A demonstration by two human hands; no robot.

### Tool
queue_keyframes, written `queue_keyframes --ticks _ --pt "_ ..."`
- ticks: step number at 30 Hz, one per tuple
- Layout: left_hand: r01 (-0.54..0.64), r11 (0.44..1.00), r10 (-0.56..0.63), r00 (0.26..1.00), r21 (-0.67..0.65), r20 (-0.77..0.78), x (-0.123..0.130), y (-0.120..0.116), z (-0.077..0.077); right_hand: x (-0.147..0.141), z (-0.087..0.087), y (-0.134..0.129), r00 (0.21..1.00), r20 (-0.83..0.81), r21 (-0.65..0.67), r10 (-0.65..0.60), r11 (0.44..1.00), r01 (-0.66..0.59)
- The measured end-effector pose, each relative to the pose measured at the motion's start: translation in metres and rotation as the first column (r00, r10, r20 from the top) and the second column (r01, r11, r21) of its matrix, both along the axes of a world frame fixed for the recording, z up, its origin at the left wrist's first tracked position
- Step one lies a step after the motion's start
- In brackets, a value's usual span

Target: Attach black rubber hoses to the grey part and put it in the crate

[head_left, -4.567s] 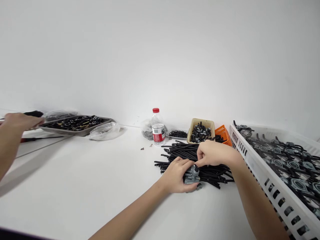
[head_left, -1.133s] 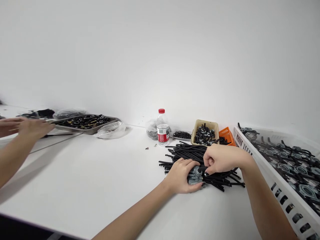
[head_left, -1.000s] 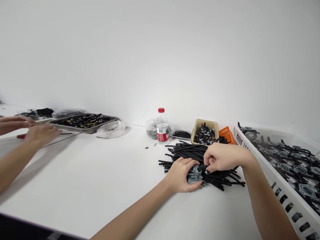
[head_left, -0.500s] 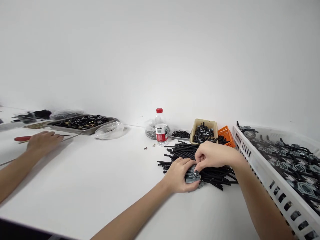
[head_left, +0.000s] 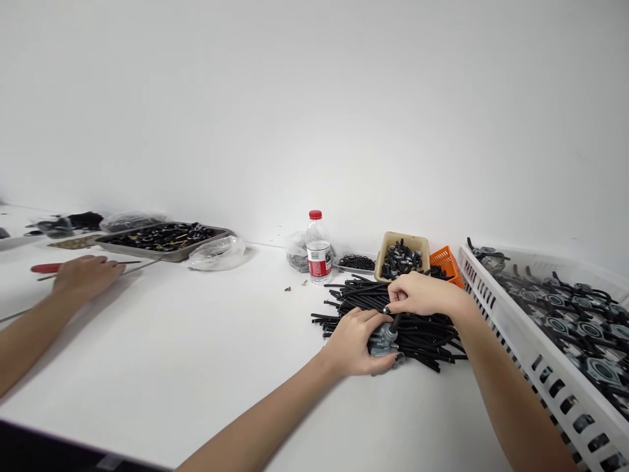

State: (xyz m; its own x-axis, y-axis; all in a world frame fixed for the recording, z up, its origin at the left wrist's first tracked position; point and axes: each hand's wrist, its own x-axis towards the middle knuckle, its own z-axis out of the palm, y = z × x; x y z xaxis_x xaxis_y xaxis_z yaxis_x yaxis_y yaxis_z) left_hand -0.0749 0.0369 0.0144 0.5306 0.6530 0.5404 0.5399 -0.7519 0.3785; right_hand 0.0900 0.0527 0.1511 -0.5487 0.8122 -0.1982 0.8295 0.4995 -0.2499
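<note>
White tabletop (head_left: 196,347): left hand (head_left: 354,343) grips metal part (head_left: 382,341), seemingly unfinished; right hand (head_left: 420,293) curls at black tube (head_left: 396,322), hold unclear; crate (head_left: 511,322) holds many similar.

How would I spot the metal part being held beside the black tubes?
Find the white crate on the right, then the pile of black tubes to its left. At the pile's near edge, the wearer's left hand grips the metal part: grey and chunky, unlike the thin tubes beside it.

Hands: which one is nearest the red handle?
The co-worker's hand, far left; the person's left hand grips the grey metal part, with the right hand beside it.
</note>
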Motion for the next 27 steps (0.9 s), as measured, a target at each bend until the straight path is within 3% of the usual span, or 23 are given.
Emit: queue_keyframes --ticks 8,15,20,27 --pt "0.001 0.999 -0.002 1.0 -0.032 -0.02 0.0 -0.002 0.003 0.007 0.018 -0.024 0.987 0.107 -0.065 -0.122 0.989 0.13" --pt "0.02 0.999 -0.02 1.0 -0.04 -0.003 0.0 -0.002 0.005 0.003 0.02 -0.038 0.995 0.084 -0.089 0.05 0.995 -0.043" --pt "0.001 0.999 -0.001 1.0 -0.038 0.008 0.0 0.0 0.001 -0.006 0.014 -0.037 0.996 0.021 0.058 0.089 0.994 -0.09" --pt "-0.025 1.0 0.025 1.0 -0.006 -0.009 0.001 -0.001 0.0 -0.009 0.007 -0.02 1.0 0.017 0.118 -0.025 0.993 0.023"
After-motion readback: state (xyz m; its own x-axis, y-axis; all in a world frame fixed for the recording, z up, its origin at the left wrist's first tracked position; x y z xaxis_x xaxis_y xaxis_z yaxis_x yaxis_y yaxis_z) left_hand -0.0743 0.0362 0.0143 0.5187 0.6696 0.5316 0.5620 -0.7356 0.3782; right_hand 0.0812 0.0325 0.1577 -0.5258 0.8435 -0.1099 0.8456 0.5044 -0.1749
